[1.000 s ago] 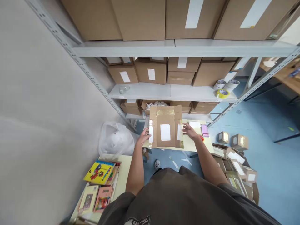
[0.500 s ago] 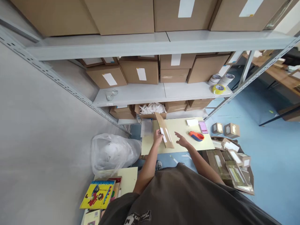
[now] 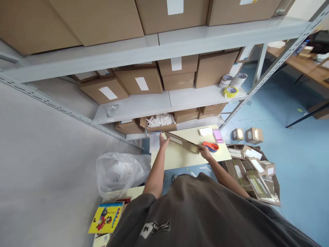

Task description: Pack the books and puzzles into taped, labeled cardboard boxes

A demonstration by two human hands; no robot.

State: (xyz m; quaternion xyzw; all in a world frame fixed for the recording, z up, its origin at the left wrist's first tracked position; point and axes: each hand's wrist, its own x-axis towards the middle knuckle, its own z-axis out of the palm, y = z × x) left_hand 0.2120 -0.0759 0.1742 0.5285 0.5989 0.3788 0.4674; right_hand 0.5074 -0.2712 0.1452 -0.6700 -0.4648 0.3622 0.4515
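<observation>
A flat brown cardboard piece (image 3: 183,142) with a white label is held up above the pale yellow table (image 3: 171,161). My left hand (image 3: 163,140) grips its left end, and my right hand (image 3: 205,152) closes on its right end. Just beyond my right hand lies an orange and blue tape dispenser (image 3: 211,146). A white slip of paper (image 3: 205,131) and a purple-pink item (image 3: 217,136) rest near the table's far right corner. A clear plastic sheet (image 3: 154,141) lies at the left end, partly behind my left hand.
Metal shelving (image 3: 144,106) with cardboard boxes stands ahead, its upper shelf jutting above the table. At left sits a clear plastic bag (image 3: 120,171); a yellow picture book (image 3: 106,218) lies on a stand. Packed boxes (image 3: 259,185) fill a large carton at right.
My right hand, open and apart before, now holds the cardboard's right end. The cardboard has turned from upright slanting to lying crosswise between both hands. The camera view has tilted.
</observation>
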